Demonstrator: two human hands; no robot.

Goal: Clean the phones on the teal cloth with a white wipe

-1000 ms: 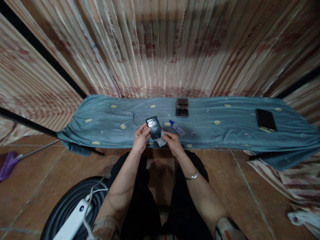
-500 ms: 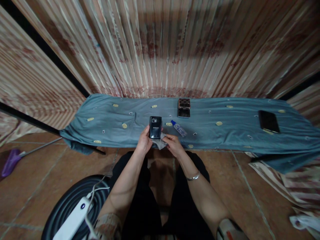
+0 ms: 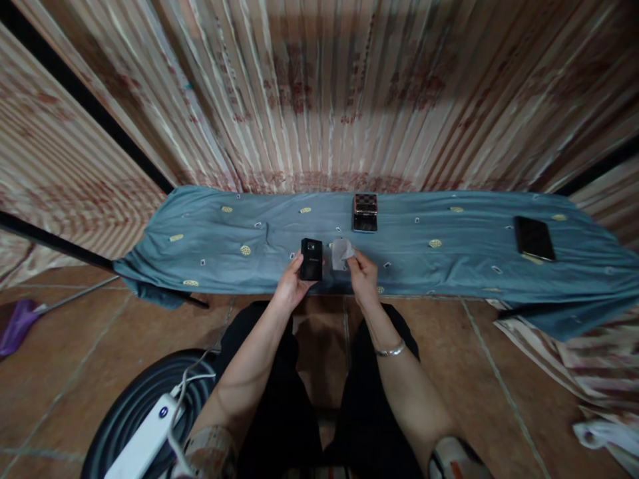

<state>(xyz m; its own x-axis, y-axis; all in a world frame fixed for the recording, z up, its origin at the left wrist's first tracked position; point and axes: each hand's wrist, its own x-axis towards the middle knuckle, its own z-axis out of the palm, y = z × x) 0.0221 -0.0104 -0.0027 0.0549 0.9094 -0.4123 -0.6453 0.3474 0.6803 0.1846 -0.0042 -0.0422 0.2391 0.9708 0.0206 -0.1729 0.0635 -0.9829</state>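
A small black phone (image 3: pixel 311 259) is gripped along its left side by my left hand (image 3: pixel 290 285), its back with the camera lens facing up. Pinched in my right hand (image 3: pixel 364 276) is a thin grey cloth (image 3: pixel 342 255), held spread out just right of the phone and apart from it. Behind the cloth, on the blue table cover (image 3: pixel 269 226), stands an opened flip phone (image 3: pixel 365 213) with a checked lid. The blue-capped clear bottle is hidden behind the cloth and my right hand.
A dark tablet-like device (image 3: pixel 534 238) lies at the right of the covered table. Striped curtains (image 3: pixel 309 100) hang behind. On the floor at left are a coiled black hose (image 3: pixel 134 382), a white power strip (image 3: pixel 144 436) and a purple broom head (image 3: pixel 18 326).
My right hand has drawn the cloth off the phone's lower edge, moving it right and up, over where the bottle lay. The phone stays in my left hand, slightly lower.
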